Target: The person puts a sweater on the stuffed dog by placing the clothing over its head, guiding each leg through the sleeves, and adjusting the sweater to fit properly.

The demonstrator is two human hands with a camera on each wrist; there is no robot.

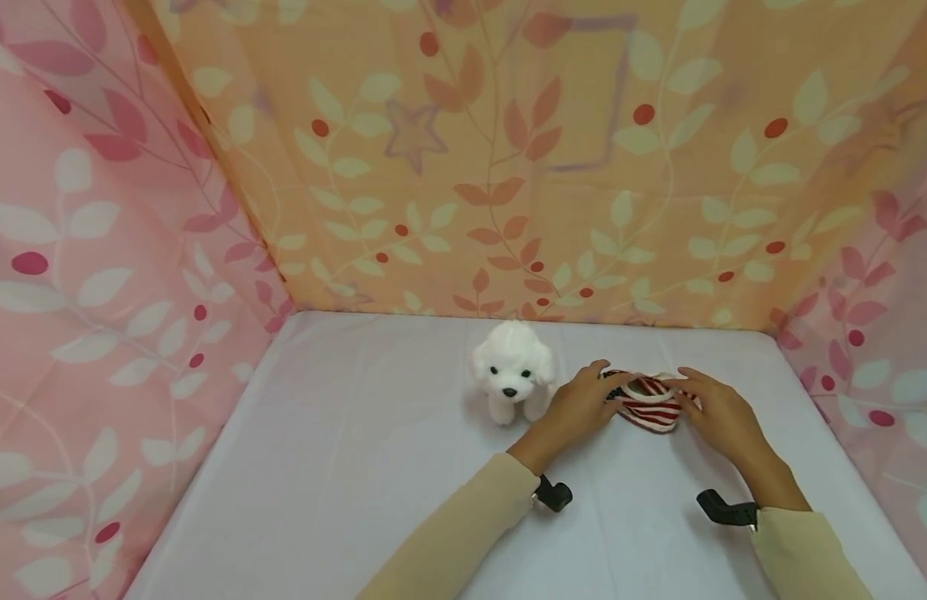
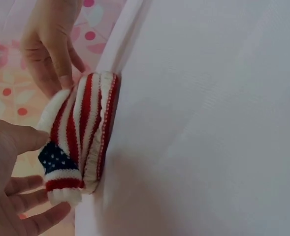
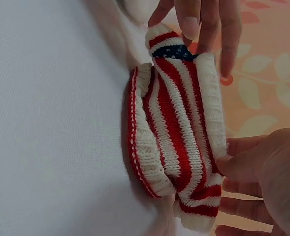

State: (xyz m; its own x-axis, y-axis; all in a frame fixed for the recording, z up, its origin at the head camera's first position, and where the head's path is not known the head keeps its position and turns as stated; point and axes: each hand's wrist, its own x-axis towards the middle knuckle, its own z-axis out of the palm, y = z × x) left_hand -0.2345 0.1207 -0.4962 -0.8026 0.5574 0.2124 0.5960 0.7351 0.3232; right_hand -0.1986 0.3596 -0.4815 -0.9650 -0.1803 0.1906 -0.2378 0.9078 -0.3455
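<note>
A small knitted sweater [image 1: 653, 413] with red and white stripes, a white collar and a blue patch with white specks sits on the white-covered table. My left hand [image 1: 583, 398] holds it beside the blue patch, the thumb on the knit and the fingers around the short sleeve [image 2: 63, 184]. On the opposite side, my right hand [image 1: 722, 414] pinches the sweater near the collar [image 3: 213, 105], thumb in front and fingers behind. A white plush dog [image 1: 511, 371] with black eyes and nose stands upright just left of my left hand.
The white table cover [image 1: 343, 467] stretches out around the dog and hands. Leaf-patterned cloth hangs behind, with an orange back panel [image 1: 463, 167] and pink panels [image 1: 96, 333] at the sides. A black strap piece [image 1: 726, 508] juts from each wrist.
</note>
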